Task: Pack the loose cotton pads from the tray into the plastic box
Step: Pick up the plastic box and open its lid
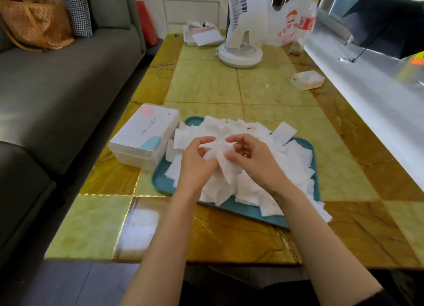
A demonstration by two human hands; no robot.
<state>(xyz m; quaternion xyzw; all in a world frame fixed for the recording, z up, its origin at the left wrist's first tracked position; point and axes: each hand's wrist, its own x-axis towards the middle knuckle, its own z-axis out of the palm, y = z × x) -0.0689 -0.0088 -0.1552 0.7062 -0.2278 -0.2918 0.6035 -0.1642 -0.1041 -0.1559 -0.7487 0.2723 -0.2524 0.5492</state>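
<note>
Both hands meet over the heap: left hand (pixel 197 166) curled round a bunch of cotton pads (pixel 223 167), right hand (pixel 250 159) pinching the same bunch. Loose pads fill the teal tray (pixel 160 183). Touching its left edge sits the plastic box (pixel 144 136), lid shut, printed "COSMETIC", next word blurred. Far back on the table (pixel 218 83), a white fan (pixel 243 30).

Grey sofa (pixel 68 88) on your left, yellow-green tiled table (pixel 229 83) before you, white fan (pixel 243 30) beyond, daylit sill (pixel 367 88) right
</note>
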